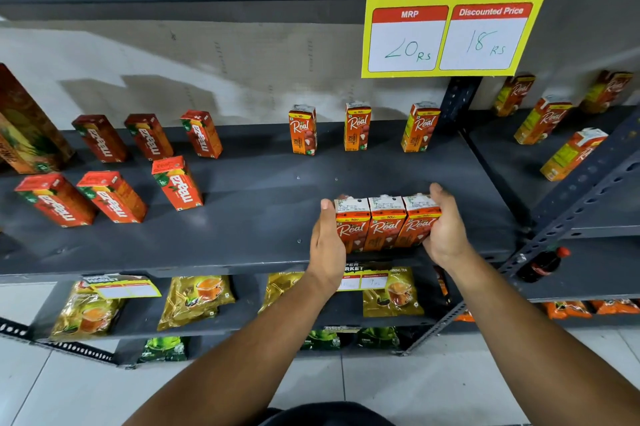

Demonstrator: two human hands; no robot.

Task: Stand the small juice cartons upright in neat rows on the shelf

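Observation:
Three small orange Real juice cartons (387, 223) stand upright side by side near the front edge of the dark grey shelf (263, 242). My left hand (327, 245) presses flat against the left carton's side, and my right hand (446, 225) cups the right carton, squeezing the trio together. Three more Real cartons (357, 128) stand spaced apart in a row at the back of the shelf. To the left, several red Maaza cartons (176, 183) stand in two loose rows.
A yellow price sign (446, 34) hangs above the back row. A tall juice carton (24, 128) stands at the far left. The neighbouring shelf on the right holds larger Real cartons (543, 121). Tea packets (197, 297) and a cola bottle (540, 264) lie on lower shelves.

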